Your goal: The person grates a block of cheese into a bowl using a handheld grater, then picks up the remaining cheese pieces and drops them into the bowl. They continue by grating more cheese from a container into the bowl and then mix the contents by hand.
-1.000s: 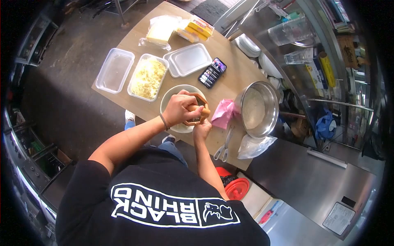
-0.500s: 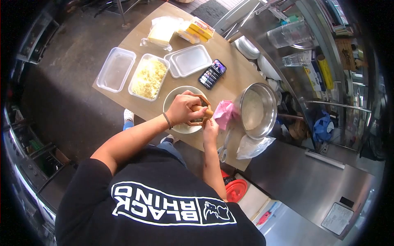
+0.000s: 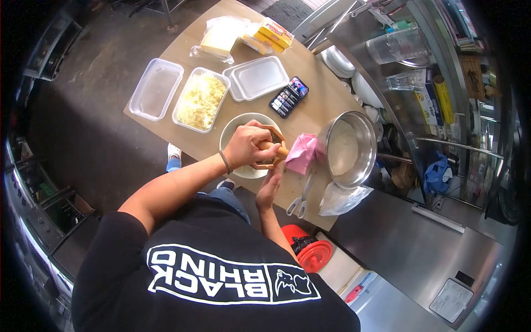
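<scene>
My left hand [image 3: 246,145] is closed tight around a tan block [image 3: 278,149], pressing it on the orange grater [image 3: 265,165] over the bowl [image 3: 235,126]. My right hand [image 3: 269,188] is open and holds nothing, fingertips just below the grater at the table [image 3: 310,113] edge.

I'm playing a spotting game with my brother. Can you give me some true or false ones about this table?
1. The left hand grips a brown tool over the bowl. True.
2. The right hand holds the scissors. False: that hand is open and holds nothing, and the scissors lie on the table beside it.
3. The phone lies inside the metal pot. False: it lies on the table near the pot.
4. A clear tub is filled with yellow shreds. True.
5. A pink bag sits between the bowl and the metal pot. True.
</scene>
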`<action>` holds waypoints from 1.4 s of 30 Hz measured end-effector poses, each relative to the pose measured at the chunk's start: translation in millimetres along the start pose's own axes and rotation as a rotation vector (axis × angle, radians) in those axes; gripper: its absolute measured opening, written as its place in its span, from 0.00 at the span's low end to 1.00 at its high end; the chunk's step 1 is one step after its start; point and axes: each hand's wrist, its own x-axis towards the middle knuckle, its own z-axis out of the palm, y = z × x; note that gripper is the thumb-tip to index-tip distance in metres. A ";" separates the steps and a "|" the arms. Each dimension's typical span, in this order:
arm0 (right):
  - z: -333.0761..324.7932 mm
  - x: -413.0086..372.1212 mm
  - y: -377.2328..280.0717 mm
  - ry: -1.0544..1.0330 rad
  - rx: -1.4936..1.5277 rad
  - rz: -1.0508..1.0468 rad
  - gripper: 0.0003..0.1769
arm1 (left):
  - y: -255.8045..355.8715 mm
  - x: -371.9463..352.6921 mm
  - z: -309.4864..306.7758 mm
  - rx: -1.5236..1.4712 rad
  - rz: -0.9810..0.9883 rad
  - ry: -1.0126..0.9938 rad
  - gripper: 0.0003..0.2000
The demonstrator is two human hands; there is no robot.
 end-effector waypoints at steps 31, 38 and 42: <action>-34.0 45.7 -5.4 0.063 -0.108 0.234 0.18 | 7.2 3.1 -4.4 0.002 0.044 -0.012 0.08; -29.3 40.1 -47.3 0.048 -0.524 0.106 0.27 | 11.4 4.2 -5.0 0.005 0.008 -0.006 0.10; 3.9 14.2 -23.0 0.063 -0.124 -0.066 0.30 | 8.9 2.7 -3.8 -0.004 -0.005 0.004 0.10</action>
